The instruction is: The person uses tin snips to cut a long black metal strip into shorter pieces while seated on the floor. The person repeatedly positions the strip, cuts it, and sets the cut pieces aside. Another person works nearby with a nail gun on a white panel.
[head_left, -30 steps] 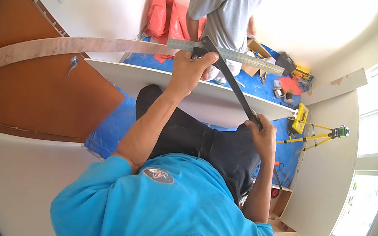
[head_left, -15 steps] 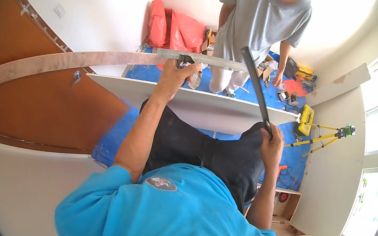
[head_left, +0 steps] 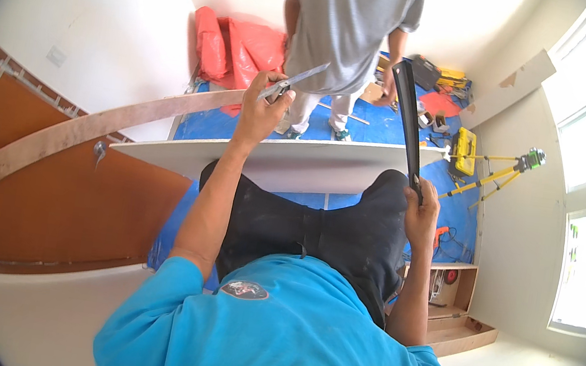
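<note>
My left hand (head_left: 260, 109) is closed on a grey metal ruler (head_left: 308, 73) with a small black fitting, which now slants up to the right. My right hand (head_left: 421, 212) grips the lower end of a long black bar (head_left: 410, 109), held nearly upright and apart from the ruler. A long white board (head_left: 327, 156) stretches crosswise beyond my legs, behind both arms. A long pale wooden strip (head_left: 68, 133) runs from the left edge toward the area behind my left hand.
A person (head_left: 340, 32) in grey stands beyond the board. Red sheeting (head_left: 248, 49) lies at the back. A yellow tripod with level (head_left: 511, 176), a yellow case (head_left: 464, 151) and a wooden box (head_left: 455, 333) are at the right. Blue sheeting (head_left: 220, 116) covers the floor.
The black bar has come away from the ruler and swung more upright in my right hand. The ruler has turned from level to slanting. The grey-clad person has shifted, and the view has moved.
</note>
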`<action>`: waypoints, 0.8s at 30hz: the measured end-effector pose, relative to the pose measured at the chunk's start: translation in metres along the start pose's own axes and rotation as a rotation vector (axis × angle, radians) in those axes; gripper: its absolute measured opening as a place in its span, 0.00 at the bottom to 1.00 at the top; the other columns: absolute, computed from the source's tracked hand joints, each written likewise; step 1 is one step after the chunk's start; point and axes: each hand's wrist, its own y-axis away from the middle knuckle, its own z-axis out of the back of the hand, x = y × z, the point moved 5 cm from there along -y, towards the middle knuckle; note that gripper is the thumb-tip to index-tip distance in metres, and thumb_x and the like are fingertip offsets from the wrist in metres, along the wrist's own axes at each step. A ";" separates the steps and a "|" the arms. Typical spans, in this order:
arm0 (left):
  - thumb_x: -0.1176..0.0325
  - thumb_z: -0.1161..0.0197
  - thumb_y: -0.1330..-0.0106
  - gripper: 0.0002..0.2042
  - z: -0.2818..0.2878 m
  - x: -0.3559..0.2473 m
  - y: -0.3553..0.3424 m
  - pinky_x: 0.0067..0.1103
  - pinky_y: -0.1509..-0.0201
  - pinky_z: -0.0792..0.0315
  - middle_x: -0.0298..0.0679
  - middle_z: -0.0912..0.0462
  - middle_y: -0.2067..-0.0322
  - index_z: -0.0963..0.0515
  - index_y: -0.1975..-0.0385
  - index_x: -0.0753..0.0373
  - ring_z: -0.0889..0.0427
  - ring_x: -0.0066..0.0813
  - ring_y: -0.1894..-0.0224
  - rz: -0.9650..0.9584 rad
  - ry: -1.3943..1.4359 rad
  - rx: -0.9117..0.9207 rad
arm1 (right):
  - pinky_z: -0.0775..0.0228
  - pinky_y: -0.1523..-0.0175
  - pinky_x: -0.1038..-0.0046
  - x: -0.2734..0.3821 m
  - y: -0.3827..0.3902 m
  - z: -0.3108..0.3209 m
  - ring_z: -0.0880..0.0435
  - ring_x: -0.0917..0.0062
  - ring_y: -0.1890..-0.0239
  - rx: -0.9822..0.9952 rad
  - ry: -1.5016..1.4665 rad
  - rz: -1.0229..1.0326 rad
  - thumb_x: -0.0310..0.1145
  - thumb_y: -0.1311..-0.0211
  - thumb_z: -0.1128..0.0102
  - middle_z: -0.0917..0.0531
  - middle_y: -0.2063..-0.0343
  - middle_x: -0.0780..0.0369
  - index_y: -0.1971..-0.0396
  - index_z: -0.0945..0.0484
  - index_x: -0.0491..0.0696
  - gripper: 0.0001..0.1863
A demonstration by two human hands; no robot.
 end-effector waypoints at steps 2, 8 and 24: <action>0.69 0.27 0.21 0.12 -0.011 0.011 -0.014 0.25 0.63 0.20 0.34 0.16 0.64 0.19 0.46 0.67 0.15 0.20 0.68 0.021 -0.044 0.056 | 0.25 0.43 0.59 -0.002 0.000 0.004 0.16 0.56 0.51 -0.031 -0.019 -0.068 0.29 0.24 0.31 0.14 0.58 0.51 0.44 0.15 0.38 0.15; 0.62 0.26 0.19 0.14 -0.054 0.051 -0.048 0.25 0.64 0.18 0.37 0.10 0.64 0.18 0.49 0.67 0.08 0.25 0.68 0.188 0.012 0.112 | 0.24 0.42 0.60 0.004 0.002 0.010 0.15 0.56 0.50 0.011 0.000 -0.056 0.29 0.22 0.32 0.13 0.57 0.51 0.41 0.15 0.40 0.16; 0.47 0.29 0.17 0.46 -0.103 -0.016 -0.016 0.39 0.19 0.29 0.64 0.30 0.22 0.44 0.15 0.74 0.25 0.50 0.20 0.184 0.238 0.238 | 0.26 0.45 0.70 -0.019 -0.079 0.004 0.20 0.81 0.57 0.383 -0.402 -0.077 0.47 0.09 0.44 0.13 0.63 0.68 0.59 0.11 0.47 0.21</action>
